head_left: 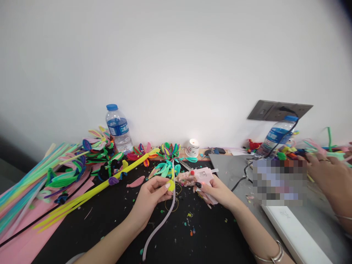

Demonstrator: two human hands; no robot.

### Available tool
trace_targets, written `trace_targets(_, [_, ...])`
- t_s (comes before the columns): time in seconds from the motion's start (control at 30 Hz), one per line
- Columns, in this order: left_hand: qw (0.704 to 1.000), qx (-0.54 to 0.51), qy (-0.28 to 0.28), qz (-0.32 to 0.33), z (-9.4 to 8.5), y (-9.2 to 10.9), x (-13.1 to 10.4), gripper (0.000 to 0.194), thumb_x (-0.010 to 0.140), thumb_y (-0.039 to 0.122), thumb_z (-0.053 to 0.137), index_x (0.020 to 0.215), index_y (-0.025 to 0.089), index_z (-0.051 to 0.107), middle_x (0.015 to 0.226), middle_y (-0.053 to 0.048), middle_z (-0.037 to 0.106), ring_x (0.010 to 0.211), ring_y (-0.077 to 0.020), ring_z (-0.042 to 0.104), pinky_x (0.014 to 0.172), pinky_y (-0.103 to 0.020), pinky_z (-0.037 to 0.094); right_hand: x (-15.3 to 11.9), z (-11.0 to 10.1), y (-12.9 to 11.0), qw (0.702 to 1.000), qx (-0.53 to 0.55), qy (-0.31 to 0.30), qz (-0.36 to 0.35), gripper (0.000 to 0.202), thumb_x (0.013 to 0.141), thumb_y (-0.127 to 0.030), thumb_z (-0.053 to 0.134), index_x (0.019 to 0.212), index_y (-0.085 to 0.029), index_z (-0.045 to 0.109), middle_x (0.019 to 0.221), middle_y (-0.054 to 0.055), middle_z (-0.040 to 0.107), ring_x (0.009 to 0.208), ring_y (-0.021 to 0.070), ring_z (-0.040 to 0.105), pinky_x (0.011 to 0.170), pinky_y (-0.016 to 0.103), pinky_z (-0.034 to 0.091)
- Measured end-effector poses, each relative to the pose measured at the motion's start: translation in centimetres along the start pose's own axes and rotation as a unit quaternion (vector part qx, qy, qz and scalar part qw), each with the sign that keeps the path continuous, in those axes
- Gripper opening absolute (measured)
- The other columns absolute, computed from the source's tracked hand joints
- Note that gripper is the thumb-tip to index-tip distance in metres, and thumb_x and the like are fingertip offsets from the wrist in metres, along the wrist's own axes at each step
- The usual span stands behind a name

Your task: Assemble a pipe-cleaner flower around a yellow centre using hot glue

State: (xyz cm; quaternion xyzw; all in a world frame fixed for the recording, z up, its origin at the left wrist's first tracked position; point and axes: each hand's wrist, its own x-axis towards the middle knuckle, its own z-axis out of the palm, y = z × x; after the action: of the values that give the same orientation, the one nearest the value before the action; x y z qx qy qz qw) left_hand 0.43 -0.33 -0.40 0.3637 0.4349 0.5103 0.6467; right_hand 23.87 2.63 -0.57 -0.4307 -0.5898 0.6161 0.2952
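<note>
My left hand (154,194) pinches a small yellow pipe-cleaner piece (171,185) between thumb and fingertips. A pale pipe-cleaner stem (168,214) runs down past it and curves to the lower left. In my right hand (216,192) is a small pink glue gun (204,176), its crusted front end close to the yellow piece. Whether the tip touches it, I cannot tell. A clear glue stick (215,170) pokes out behind, and a reddish light glows near my thumb. Just beyond my left hand lies a turquoise pipe-cleaner flower (165,168); a pink petal (135,182) rests left of it.
Long pipe cleaners (35,183) and looped flowers crowd the left. Water bottles (118,128) stand near the wall, with a paper cup (192,147) between them. Fuzz scraps litter the black mat (123,227). At right are a white box (297,234) and another person's hand (326,179).
</note>
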Motion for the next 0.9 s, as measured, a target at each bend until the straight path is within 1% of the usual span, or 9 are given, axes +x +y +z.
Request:
trace_targets(0.2, [1.0,0.004,-0.001,-0.004,-0.1,-0.2,-0.1,0.015,0.071,0.027,0.071,0.081,0.017,0.066,0.072,0.001,0.063,0.065,-0.0107,0.061,0.065,-0.022,0.054,-0.1,0.5,-0.8,0.999,0.034,0.016,-0.036,0.039,0.074,-0.052,0.061,0.08,-0.016,0.05,0.049,-0.007,0.045,0.035,0.0053,0.038,0.033,0.017,0.032])
trace_targets(0.37, [1.0,0.009,-0.006,-0.006,-0.1,-0.2,-0.1,0.013,0.072,0.027,0.07,0.081,0.018,0.066,0.071,0.002,0.062,0.065,-0.0102,0.061,0.065,-0.022,0.053,-0.1,0.8,-1.5,0.998,0.046,0.037,-0.03,0.042,0.071,-0.054,0.064,0.074,-0.017,0.045,0.048,-0.007,0.043,0.036,0.0045,0.037,0.032,0.016,0.033])
trace_targets(0.57, [1.0,0.004,0.005,0.004,0.0,-0.1,0.0,0.015,0.07,0.027,0.072,0.08,0.017,0.067,0.071,0.0,0.062,0.064,-0.0112,0.061,0.065,-0.022,0.053,0.0,0.5,-0.8,0.999,0.023,0.019,-0.025,0.04,0.073,-0.053,0.062,0.078,-0.016,0.048,0.049,-0.007,0.046,0.034,0.0051,0.038,0.032,0.018,0.034])
trace_targets(0.73, [1.0,0.001,0.004,0.004,0.0,0.0,-0.1,0.016,0.069,0.027,0.072,0.08,0.016,0.067,0.07,0.0,0.061,0.064,-0.0116,0.061,0.064,-0.023,0.053,0.1,0.0,-0.1,1.0,-0.006,-0.011,-0.003,0.037,0.077,-0.051,0.057,0.078,-0.015,0.05,0.047,-0.006,0.045,0.034,0.0051,0.037,0.032,0.017,0.03])
trace_targets(0.9, [1.0,0.004,0.008,0.002,0.0,0.0,-0.2,0.016,0.069,0.027,0.072,0.079,0.016,0.067,0.07,0.0,0.061,0.064,-0.0114,0.061,0.064,-0.023,0.053,0.0,-0.1,0.0,1.0,-0.011,-0.013,0.0,0.037,0.077,-0.052,0.056,0.077,-0.015,0.05,0.048,-0.006,0.046,0.034,0.0048,0.037,0.032,0.017,0.028])
